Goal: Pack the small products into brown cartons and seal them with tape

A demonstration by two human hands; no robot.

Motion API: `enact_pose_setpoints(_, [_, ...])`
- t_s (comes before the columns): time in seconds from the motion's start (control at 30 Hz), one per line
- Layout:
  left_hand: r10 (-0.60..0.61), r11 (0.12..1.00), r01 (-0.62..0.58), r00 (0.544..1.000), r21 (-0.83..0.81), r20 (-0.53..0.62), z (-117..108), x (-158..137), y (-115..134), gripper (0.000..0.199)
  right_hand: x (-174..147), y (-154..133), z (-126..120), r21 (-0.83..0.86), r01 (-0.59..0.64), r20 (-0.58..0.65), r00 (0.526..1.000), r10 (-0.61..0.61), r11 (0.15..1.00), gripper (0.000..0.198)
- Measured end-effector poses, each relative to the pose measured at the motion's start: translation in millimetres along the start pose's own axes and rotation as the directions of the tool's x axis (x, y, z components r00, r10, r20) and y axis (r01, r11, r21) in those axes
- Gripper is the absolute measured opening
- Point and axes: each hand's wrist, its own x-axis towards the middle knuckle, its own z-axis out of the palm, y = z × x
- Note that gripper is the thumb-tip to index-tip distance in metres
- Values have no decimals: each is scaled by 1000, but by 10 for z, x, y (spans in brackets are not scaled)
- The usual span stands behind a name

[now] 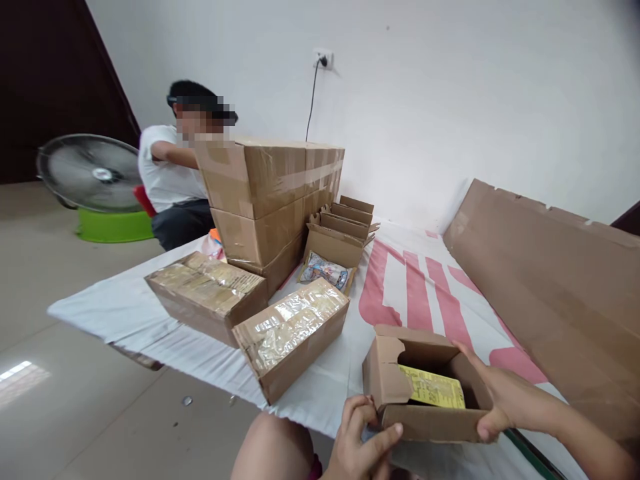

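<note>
An opened cardboard box [433, 425] sits at the near right of the cloth-covered table, with a yellow printed carton [436, 388] inside it. My right hand [493, 395] grips the box's right end, thumb on the near side and fingers over the far edge. At the near left corner, my left hand [363, 437] has curled fingers and its thumb against the box. One end flap [390, 370] is folded in on the left. Left of my hands lie two tape-sealed cardboard boxes, one nearer [295, 333] and one farther left [207, 287].
Large taped cartons [275, 180] stand stacked at the back. Beside them are open boxes [335, 240] and a printed plastic packet [325, 270]. A big cardboard sheet [550, 280] leans at the right. Behind the stack sits another person [170, 167], near a floor fan [95, 173].
</note>
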Motion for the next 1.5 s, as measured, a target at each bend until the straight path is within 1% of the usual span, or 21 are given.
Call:
enact_pose_setpoints(0.03, [-34,996,34,999,-77,0,-24,11,-11,41,34,-25,-30,4,-2,54,999,2,1000,114])
enact_pose_setpoints(0.1, [-173,958,165,985,-236,-16,-66,44,-39,25,82,-93,-82,3,-29,169,985,28,1000,118])
enact_pose_setpoints(0.13, [-257,925,240,966,-294,-20,-85,73,-61,30,93,-132,-101,-9,-53,196,979,54,999,122])
enact_pose_setpoints(0.17, [-327,893,308,945,-328,-4,-100,115,-89,47,94,-172,-116,-25,-79,217,973,82,997,127])
enact_pose_setpoints(0.2, [-378,867,366,925,-340,32,-113,172,-124,72,84,-210,-130,-37,-100,242,964,106,994,132])
enact_pose_setpoints(0.27, [-408,827,444,896,-344,176,-121,318,-208,125,39,-279,-168,-66,-122,261,956,135,990,137])
enact_pose_setpoints(0.3, [-405,797,479,876,-367,263,-116,400,-252,140,9,-312,-196,-83,-118,239,962,135,989,135])
enact_pose_setpoints(0.37, [-381,695,545,832,-468,404,-87,550,-330,152,-48,-380,-264,-111,-93,114,988,106,989,112])
enact_pose_setpoints(0.47, [-360,522,596,803,-610,475,-14,671,-400,153,-74,-516,-325,-27,-30,-72,997,28,999,64])
enact_pose_setpoints(0.53, [-382,470,597,801,-650,460,37,672,-413,150,-30,-630,-298,36,20,-71,997,-18,999,49])
enact_pose_setpoints(0.6, [-410,449,589,804,-672,431,78,641,-411,149,50,-738,-232,22,54,7,998,-55,998,50])
enact_pose_setpoints(0.7, [-436,448,585,803,-676,406,115,596,-408,153,168,-835,-150,-32,74,148,987,-69,997,65])
enact_pose_setpoints(0.77, [-445,451,588,801,-672,402,130,580,-421,156,200,-843,-129,-37,111,195,975,-102,993,63])
enact_pose_setpoints(0.9, [-449,493,587,804,-643,390,141,567,-463,155,173,-775,-97,-36,146,147,979,-139,989,52])
enact_pose_setpoints(1.0, [-463,523,609,791,-596,401,118,575,-456,153,174,-703,-38,21,145,124,981,-146,989,54])
enact_pose_setpoints(1.13, [-465,519,641,767,-565,443,67,616,-384,154,228,-648,39,126,206,119,968,-221,970,62])
enact_pose_setpoints(1.23, [-474,529,646,763,-550,439,47,623,-366,152,208,-653,3,139,211,16,976,-216,967,50])
enact_pose_setpoints(1.33, [-481,581,615,788,-533,385,46,582,-417,149,51,-593,-156,195,233,-208,959,-192,953,47])
enact_pose_setpoints(1.4, [-497,614,608,794,-504,351,48,546,-458,149,-128,-456,-268,364,267,-405,908,-106,893,49])
enact_pose_setpoints(1.43, [-508,629,610,792,-482,338,49,532,-472,150,-232,-356,-302,464,283,-487,873,-25,839,48])
enact_pose_setpoints(1.5, [-533,655,619,785,-434,314,54,525,-475,150,-452,-117,-291,624,291,-580,794,181,725,49])
